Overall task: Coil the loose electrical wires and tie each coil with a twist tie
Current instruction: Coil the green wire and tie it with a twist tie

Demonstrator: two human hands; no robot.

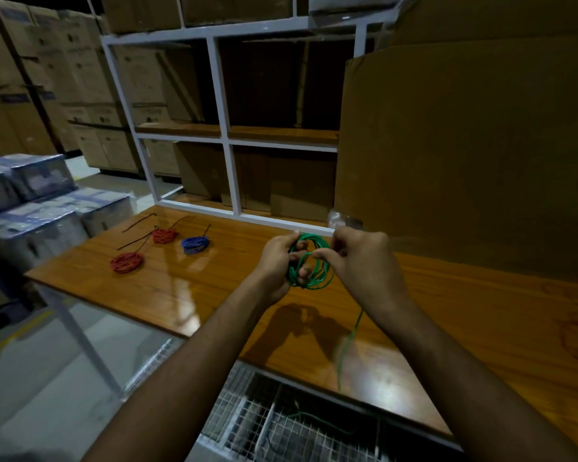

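I hold the green wire coil point(311, 261) above the wooden table point(194, 295), my left hand point(277, 261) gripping its left side, my right hand point(357, 255) pinching a strand. Far left lie two red coils point(127, 262) and a blue coil point(196, 245).

Glossy wooden table point(214, 295); two red coils point(127, 262) point(164, 235), blue coil point(196, 245) on it

Both bare forearms reach forward and converge ahead of the body. The left hand point(276, 261) has its fingers curled round a green wire coil point(311, 261). The right hand point(361, 258), knuckles up, pinches the coil's opposite side with thumb and fingertips.
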